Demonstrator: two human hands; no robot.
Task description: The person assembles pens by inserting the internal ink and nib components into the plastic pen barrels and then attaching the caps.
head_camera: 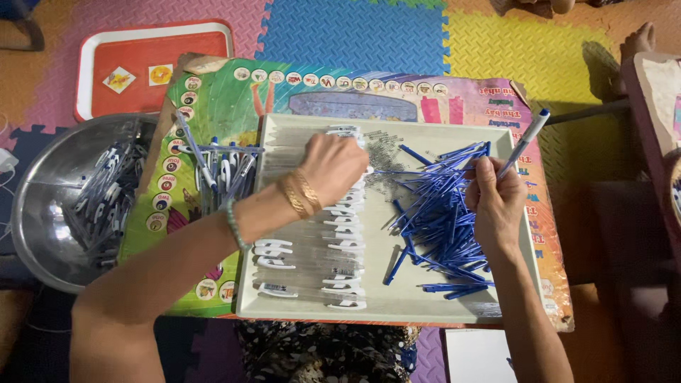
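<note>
Foam puzzle mats in loud colours cover the floor, and on top sits a low table (397, 92) with a bright picture print. On it is a pale tray (425, 301) holding a row of clear pen barrels (312, 248) with white clips on one side and a heap of blue refills (440, 220) on the other. Left hand (332, 167) is curled down over the top of the barrel row, fingers closed around something there, though I can't tell exactly what. Right hand (496, 202) pinches one assembled pen (523, 144), tip pointing up and away. Looks like the assembly step: refill into barrel. I'd say the next move needs a fresh barrel lined up dead straight. Steel bowl (42, 213) of finished pens sits far left.
</note>
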